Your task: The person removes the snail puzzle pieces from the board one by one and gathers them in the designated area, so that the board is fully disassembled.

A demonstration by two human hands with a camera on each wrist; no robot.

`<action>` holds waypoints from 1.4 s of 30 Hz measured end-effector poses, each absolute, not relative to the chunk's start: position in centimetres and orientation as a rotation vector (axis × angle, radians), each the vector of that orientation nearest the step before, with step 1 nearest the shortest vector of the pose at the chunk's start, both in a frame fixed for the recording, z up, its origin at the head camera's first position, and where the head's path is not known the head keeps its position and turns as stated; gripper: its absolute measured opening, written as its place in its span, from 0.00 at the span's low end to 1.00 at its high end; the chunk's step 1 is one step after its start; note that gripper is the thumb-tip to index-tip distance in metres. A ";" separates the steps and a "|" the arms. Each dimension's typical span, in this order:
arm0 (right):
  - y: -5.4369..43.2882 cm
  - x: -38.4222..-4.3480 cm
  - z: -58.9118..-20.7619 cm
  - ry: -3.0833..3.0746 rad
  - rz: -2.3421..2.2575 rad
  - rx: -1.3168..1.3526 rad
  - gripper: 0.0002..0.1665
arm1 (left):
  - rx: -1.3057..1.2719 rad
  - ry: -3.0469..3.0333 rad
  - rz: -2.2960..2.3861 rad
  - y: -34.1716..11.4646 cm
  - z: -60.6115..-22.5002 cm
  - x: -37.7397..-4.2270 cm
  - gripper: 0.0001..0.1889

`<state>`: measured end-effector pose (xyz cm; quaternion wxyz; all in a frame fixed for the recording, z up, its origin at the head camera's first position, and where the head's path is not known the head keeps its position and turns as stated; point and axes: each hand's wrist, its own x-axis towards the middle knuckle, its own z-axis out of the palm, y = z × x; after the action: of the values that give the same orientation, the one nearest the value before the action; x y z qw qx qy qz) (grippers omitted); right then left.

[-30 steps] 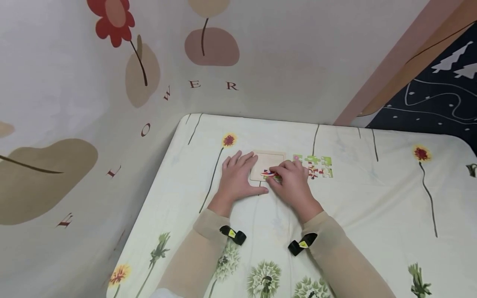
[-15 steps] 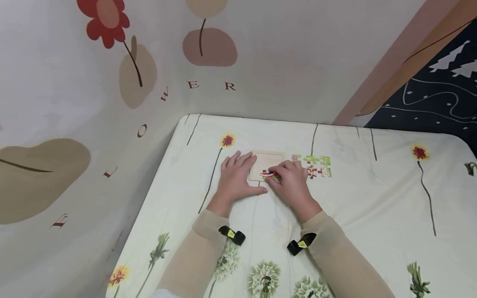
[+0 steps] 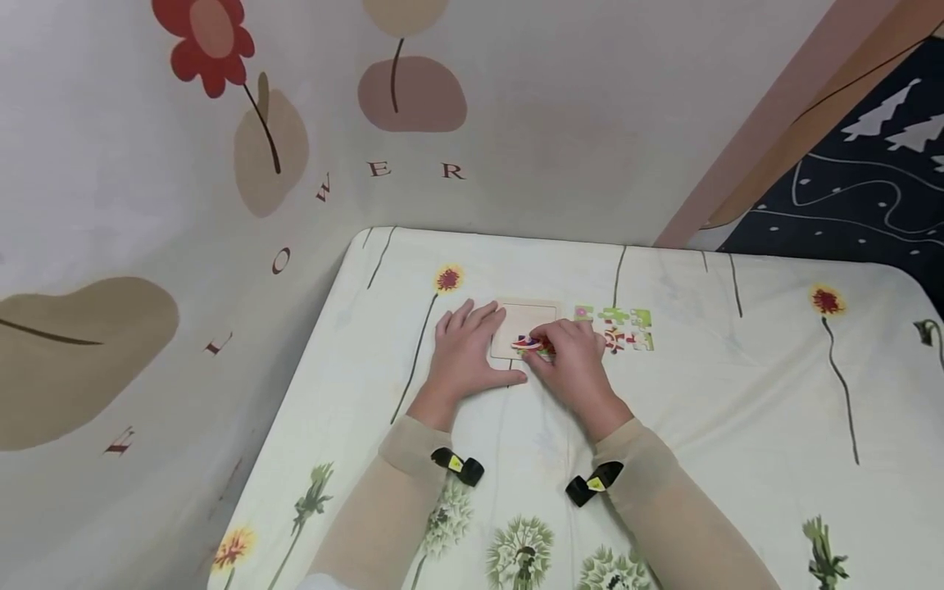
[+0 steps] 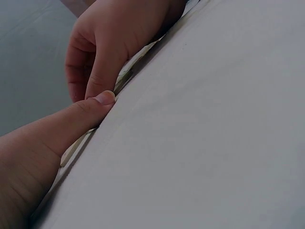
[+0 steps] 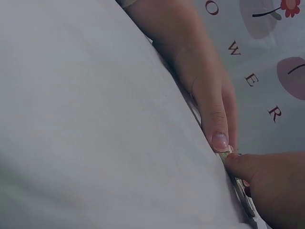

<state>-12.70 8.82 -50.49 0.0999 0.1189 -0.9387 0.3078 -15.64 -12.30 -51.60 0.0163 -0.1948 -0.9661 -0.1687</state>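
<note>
A shallow wooden puzzle tray [image 3: 525, 315] lies on the cloth-covered table, and bare wood shows over most of it. My left hand [image 3: 463, 348] rests along the tray's left side, fingers spread and thumb stretched toward the front edge. With thumb and forefinger, my right hand [image 3: 575, 360] pinches a colourful puzzle piece [image 3: 525, 342] at the tray's front part. Other colour beside it is partly covered by that hand. The left wrist view shows the left thumb [image 4: 81, 117] close to the right fingers. In the right wrist view, the right thumb [image 5: 243, 164] touches a thin green edge.
Several loose puzzle pieces [image 3: 640, 318] in green, red and white lie just right of the tray, some partly behind the right hand. A flower-printed cloth [image 3: 737, 393] covers the table. A patterned wall hanging [image 3: 560, 164] rises behind the far edge and at the left.
The head view has shifted slightly, so the whole scene sits a little further left. Both hands keep nearly the same place on the tray.
</note>
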 end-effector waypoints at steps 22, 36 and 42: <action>9.4 -12.4 -50.5 -2.671 0.911 0.479 0.22 | -0.618 -3.015 -0.531 -12.4 -51.3 -15.7 0.62; 10.5 -11.6 -50.7 -2.635 0.940 0.466 0.20 | -0.618 -3.008 -0.530 -12.4 -51.7 -15.7 0.61; 12.5 -11.0 -50.9 -2.631 0.969 0.410 0.20 | -0.612 -3.006 -0.538 -12.2 -51.6 -15.7 0.61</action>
<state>-10.99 12.47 -50.87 0.1533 0.1429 -0.9175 0.3380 -15.73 -12.23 -51.61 0.0133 -0.1965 -0.9651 -0.1728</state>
